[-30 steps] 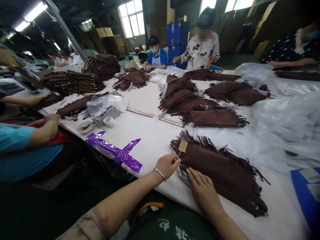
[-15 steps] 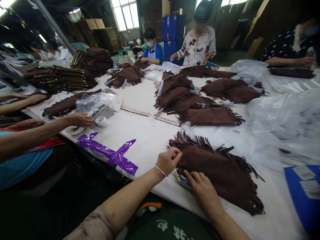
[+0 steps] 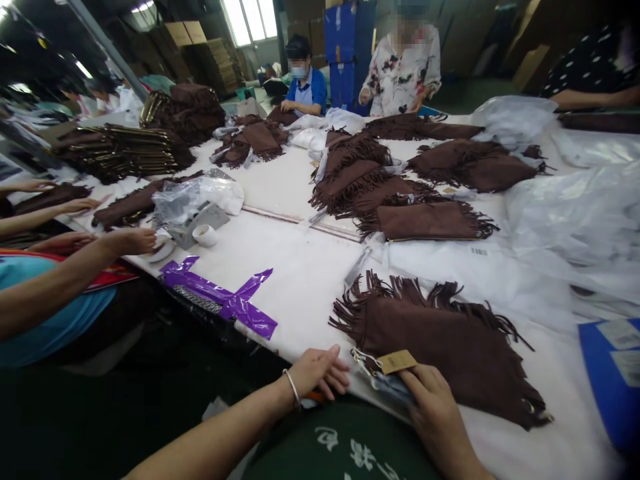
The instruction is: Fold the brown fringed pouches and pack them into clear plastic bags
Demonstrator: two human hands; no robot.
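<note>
A dark brown fringed bag [image 3: 440, 347] lies flat on the white-covered table in front of me, its long fringe toward the far side. From its near left corner a white cord runs to a tan hang tag [image 3: 397, 361]. My right hand [image 3: 435, 397] is at the bag's near edge, its fingertips closed at the tag's near right side. Below the tag, partly hidden by that hand, is a greyish clear plastic piece [image 3: 390, 385]. My left hand [image 3: 320, 373], with a bracelet on the wrist, is left of the bag at the table edge. Its fingers are apart and hold nothing.
More fringed brown bags [image 3: 425, 220] lie beyond, with clear plastic bags [image 3: 565, 213] at the right. Purple tape [image 3: 245, 310] covers the table edge at left, near a white tape roll [image 3: 204, 235]. A co-worker's arms [image 3: 100, 253] reach in from the left. A blue sheet [image 3: 607, 380] lies right.
My left hand has come off the bag's left corner, moving left and toward me, and its fingers have opened. The tan tag now shows at my right hand, which has shifted slightly nearer.
</note>
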